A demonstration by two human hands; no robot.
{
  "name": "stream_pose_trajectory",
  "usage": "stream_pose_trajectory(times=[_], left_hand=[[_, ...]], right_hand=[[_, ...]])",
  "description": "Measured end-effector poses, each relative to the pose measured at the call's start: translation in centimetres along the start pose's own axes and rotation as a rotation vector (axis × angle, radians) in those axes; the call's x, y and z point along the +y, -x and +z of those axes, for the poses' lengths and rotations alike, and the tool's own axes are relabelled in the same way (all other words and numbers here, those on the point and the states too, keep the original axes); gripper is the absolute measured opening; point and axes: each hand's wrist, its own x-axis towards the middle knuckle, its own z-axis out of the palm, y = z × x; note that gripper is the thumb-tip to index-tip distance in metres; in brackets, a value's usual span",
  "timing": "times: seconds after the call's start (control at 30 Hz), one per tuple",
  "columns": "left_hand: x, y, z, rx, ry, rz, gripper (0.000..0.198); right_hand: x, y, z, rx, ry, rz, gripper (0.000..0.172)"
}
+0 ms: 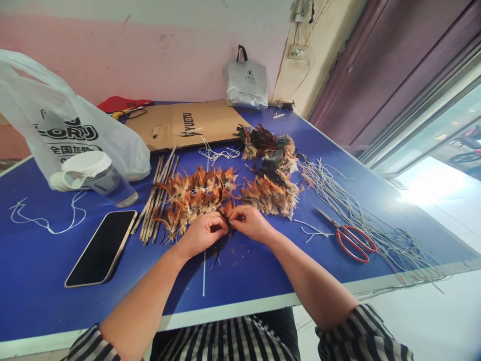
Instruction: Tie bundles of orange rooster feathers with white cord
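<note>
Both hands are working close together above the near part of the blue surface (259, 271). The left hand (203, 233) is curling its fingers inward and pinching a small dark feather tuft (226, 215) between thumb and fingertips. The right hand (252, 223) is closing its thumb and index finger on the same tuft from the other side; its remaining fingers are folding toward the palm. The tuft is sitting between the two hands, just in front of the orange feathers (201, 193), which are lying in rows on the surface. A pale brown feather pile (271, 194) is resting just beyond the right hand, and dark feathers (265, 140) are lying behind it.

To the left of the orange feathers, thin sticks (156, 205) are lying side by side, and a phone (101, 248) is resting near the left forearm with its screen dark. A clear bottle (108, 180) is leaning over in front of a white plastic bag (78, 135). On the right, red-handled scissors (355, 243) are lying beside a spread of pale strings (361, 215). Farther back, a flat cardboard box (188, 123) is lying near a silver bag (247, 85), which is standing by the wall.
</note>
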Motion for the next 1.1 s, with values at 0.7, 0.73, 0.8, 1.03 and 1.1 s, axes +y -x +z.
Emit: stream_pose_trajectory(times=[0.7, 0.73, 0.8, 1.03, 1.1], left_hand=[[-2.8, -0.1, 0.9, 0.046, 0.133, -0.283, 0.019], [-2.9, 0.0, 1.0, 0.047, 0.137, -0.288, 0.021], [-2.9, 0.0, 0.9, 0.048, 0.139, -0.291, 0.022], [-2.4, -0.1, 0.6, 0.028, 0.120, -0.251, 0.017], [-2.4, -0.1, 0.6, 0.030, 0.109, -0.239, 0.016]], right_hand=[[-1.3, 0.5, -2.3, -0.361, 0.211, 0.050, 0.011], [-1.4, 0.5, -2.4, -0.376, 0.203, 0.027, 0.010], [-1.6, 0.5, -2.4, -0.389, 0.177, -0.032, 0.009], [-1.4, 0.1, -1.7, -0.233, 0.100, -0.203, 0.008], [-1.1, 0.0, -1.3, -0.223, 0.069, -0.208, 0.009]])
